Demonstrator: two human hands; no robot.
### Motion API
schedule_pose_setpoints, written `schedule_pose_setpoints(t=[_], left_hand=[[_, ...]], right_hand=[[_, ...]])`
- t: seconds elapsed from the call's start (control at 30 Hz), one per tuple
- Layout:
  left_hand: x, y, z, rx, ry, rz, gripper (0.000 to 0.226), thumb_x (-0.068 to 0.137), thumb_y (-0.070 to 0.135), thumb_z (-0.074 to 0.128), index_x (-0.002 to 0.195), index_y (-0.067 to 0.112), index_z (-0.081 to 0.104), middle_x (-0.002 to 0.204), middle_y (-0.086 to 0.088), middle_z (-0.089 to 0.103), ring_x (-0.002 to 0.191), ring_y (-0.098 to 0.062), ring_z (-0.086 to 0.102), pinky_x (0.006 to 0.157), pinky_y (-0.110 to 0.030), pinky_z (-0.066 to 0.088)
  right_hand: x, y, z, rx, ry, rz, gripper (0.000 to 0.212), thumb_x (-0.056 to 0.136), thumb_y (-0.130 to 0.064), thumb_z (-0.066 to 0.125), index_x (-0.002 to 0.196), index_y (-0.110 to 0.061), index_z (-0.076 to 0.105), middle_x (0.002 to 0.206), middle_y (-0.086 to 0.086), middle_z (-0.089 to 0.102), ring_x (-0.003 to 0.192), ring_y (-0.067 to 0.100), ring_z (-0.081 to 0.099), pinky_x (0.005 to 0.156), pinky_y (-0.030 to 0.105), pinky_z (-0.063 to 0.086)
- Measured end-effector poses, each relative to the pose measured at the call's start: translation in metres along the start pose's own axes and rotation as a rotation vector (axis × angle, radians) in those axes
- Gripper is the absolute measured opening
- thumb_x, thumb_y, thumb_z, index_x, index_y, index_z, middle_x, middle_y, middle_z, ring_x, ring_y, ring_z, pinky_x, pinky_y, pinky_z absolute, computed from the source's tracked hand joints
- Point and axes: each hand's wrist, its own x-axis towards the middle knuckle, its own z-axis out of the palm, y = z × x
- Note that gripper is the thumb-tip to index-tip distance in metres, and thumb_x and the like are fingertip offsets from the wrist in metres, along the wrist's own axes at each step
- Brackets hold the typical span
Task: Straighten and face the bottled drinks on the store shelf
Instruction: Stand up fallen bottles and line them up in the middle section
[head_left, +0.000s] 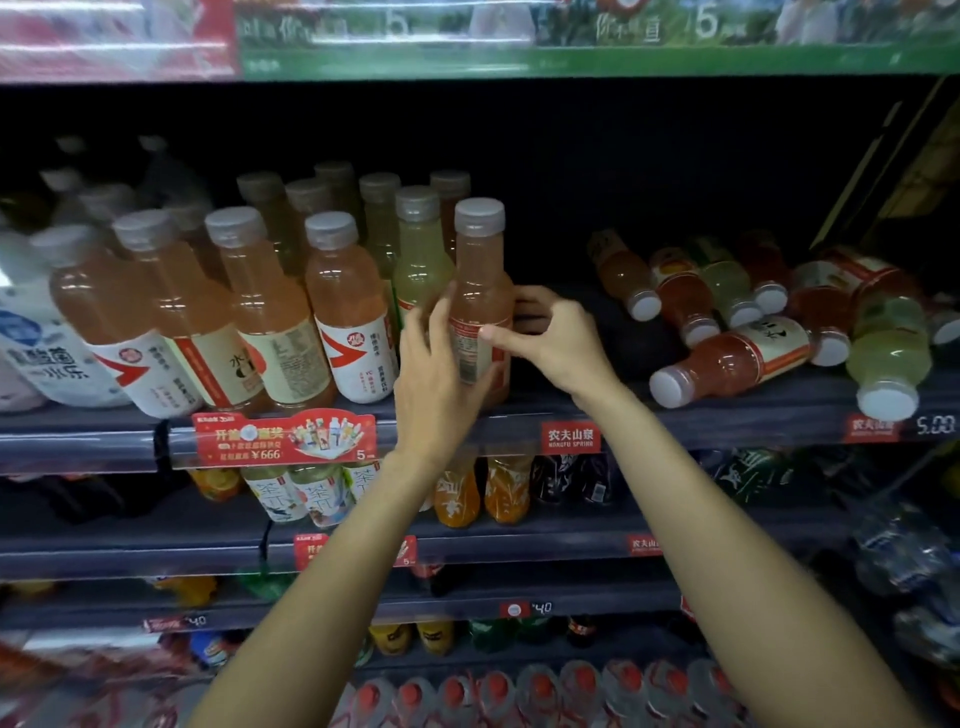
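An upright orange drink bottle (479, 291) with a grey cap stands at the front of the shelf (727, 421), its label's back side towards me. My left hand (434, 374) wraps round its lower left side. My right hand (550, 338) pinches its label from the right with thumb and fingers. To the left stands a row of upright orange and pale bottles (343, 306). On the right, several bottles lie toppled (737, 353), caps towards me, one pale green (891, 353).
White yoghurt-drink bottles (41, 343) stand at the far left. A dark gap lies behind my right hand. A red promo tag (283, 439) hangs on the shelf edge. Lower shelves hold tea, orange drinks and red-capped water bottles (519, 691).
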Motion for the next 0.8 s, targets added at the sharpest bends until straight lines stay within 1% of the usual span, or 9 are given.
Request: schedule_pose_setpoints(t=[0.1, 0.23, 0.3, 0.37, 0.43, 0.5, 0.57, 0.67, 0.8], left_hand=[[0.001, -0.006, -0.001, -0.052, 0.017, 0.024, 0.072, 0.083, 0.033, 0.068, 0.140, 0.018, 0.026, 0.134, -0.014, 0.040, 0.119, -0.028, 0.047, 0.083, -0.022, 0.040], [-0.002, -0.005, 0.000, -0.099, 0.010, -0.037, 0.078, 0.080, 0.027, 0.073, 0.141, 0.012, 0.027, 0.136, -0.016, 0.037, 0.126, -0.027, 0.042, 0.095, -0.025, 0.039], [-0.008, 0.009, -0.003, -0.121, 0.076, -0.059, 0.072, 0.081, 0.021, 0.069, 0.141, 0.011, 0.031, 0.138, -0.018, 0.036, 0.128, -0.027, 0.037, 0.098, -0.019, 0.033], [-0.014, 0.030, -0.005, -0.179, 0.158, 0.028, 0.060, 0.082, 0.015, 0.065, 0.136, 0.004, 0.041, 0.134, -0.018, 0.043, 0.126, -0.024, 0.038, 0.104, -0.019, 0.030], [-0.016, 0.051, -0.002, -0.249, 0.153, 0.149, 0.046, 0.085, 0.013, 0.063, 0.127, 0.002, 0.050, 0.127, -0.012, 0.051, 0.121, -0.020, 0.044, 0.104, -0.028, 0.034], [-0.012, 0.073, 0.008, -0.304, 0.018, 0.221, 0.038, 0.088, 0.022, 0.060, 0.122, 0.007, 0.055, 0.118, -0.004, 0.057, 0.112, -0.016, 0.049, 0.096, -0.029, 0.039], [-0.006, 0.094, 0.026, -0.268, -0.246, 0.170, 0.044, 0.088, 0.042, 0.056, 0.124, 0.017, 0.053, 0.113, 0.005, 0.060, 0.107, -0.011, 0.051, 0.089, -0.029, 0.043], [0.003, 0.117, 0.067, -0.103, -0.593, 0.027, 0.064, 0.084, 0.061, 0.056, 0.134, 0.024, 0.043, 0.123, 0.004, 0.058, 0.115, -0.017, 0.050, 0.088, -0.036, 0.045], [0.004, 0.135, 0.105, 0.002, -0.721, -0.091, 0.057, 0.085, 0.056, 0.058, 0.131, 0.023, 0.047, 0.119, -0.006, 0.062, 0.109, -0.028, 0.057, 0.080, -0.032, 0.041]], right_hand=[[-0.004, 0.005, 0.001, 0.031, -0.011, -0.022, 0.052, 0.075, -0.021, 0.079, 0.123, -0.017, 0.057, 0.109, -0.005, 0.065, 0.099, 0.006, 0.063, 0.086, 0.022, 0.050], [-0.011, 0.008, -0.006, 0.030, -0.056, -0.058, 0.053, 0.082, -0.009, 0.071, 0.131, -0.014, 0.051, 0.121, 0.001, 0.061, 0.110, 0.010, 0.059, 0.094, 0.027, 0.049], [-0.020, 0.008, -0.021, 0.013, -0.051, -0.131, 0.051, 0.084, -0.004, 0.067, 0.131, -0.015, 0.050, 0.124, 0.001, 0.059, 0.115, 0.009, 0.057, 0.096, 0.027, 0.049], [-0.033, 0.011, -0.048, -0.090, -0.001, -0.236, 0.044, 0.087, -0.003, 0.063, 0.128, -0.016, 0.053, 0.124, -0.003, 0.059, 0.116, 0.005, 0.055, 0.098, 0.023, 0.046], [-0.046, 0.017, -0.084, -0.249, 0.066, -0.311, 0.040, 0.087, 0.001, 0.058, 0.123, -0.017, 0.059, 0.122, -0.005, 0.061, 0.117, 0.004, 0.054, 0.099, 0.021, 0.043], [-0.054, 0.026, -0.125, -0.421, 0.123, -0.336, 0.047, 0.080, 0.008, 0.054, 0.120, -0.017, 0.062, 0.120, -0.002, 0.062, 0.115, 0.010, 0.054, 0.098, 0.022, 0.041], [-0.056, 0.041, -0.164, -0.642, 0.117, -0.310, 0.055, 0.074, 0.012, 0.052, 0.123, -0.014, 0.059, 0.120, 0.004, 0.060, 0.113, 0.020, 0.052, 0.096, 0.027, 0.038], [-0.046, 0.067, -0.208, -0.994, -0.039, -0.201, 0.066, 0.076, 0.008, 0.055, 0.137, -0.016, 0.045, 0.125, 0.011, 0.052, 0.116, 0.029, 0.041, 0.096, 0.036, 0.034], [-0.029, 0.090, -0.236, -1.147, -0.292, -0.087, 0.074, 0.082, 0.005, 0.053, 0.146, -0.022, 0.028, 0.137, 0.011, 0.043, 0.126, 0.030, 0.036, 0.103, 0.041, 0.033]])
